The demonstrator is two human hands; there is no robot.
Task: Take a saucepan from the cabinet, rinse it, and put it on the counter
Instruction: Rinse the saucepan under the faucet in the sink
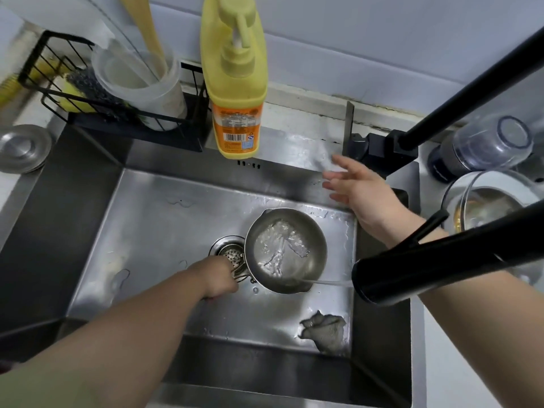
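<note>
A small steel saucepan point(287, 248) is held low inside the steel sink point(153, 219), just right of the drain strainer point(232, 253). My left hand point(219, 279) grips its handle at the pan's near-left side. A thin stream of water runs from the black faucet spout point(441, 266) into the pan, and water swirls inside it. My right hand point(360, 188) hovers with fingers spread, empty, over the sink's back right corner, next to the black faucet base point(382, 150).
A yellow dish-soap pump bottle point(235, 83) stands on the back ledge. A black wire rack point(97, 92) holds a sponge and a plastic utensil cup. A grey rag point(325, 331) lies in the sink's near right corner. Glass bowls and a jar point(488, 148) crowd the right counter.
</note>
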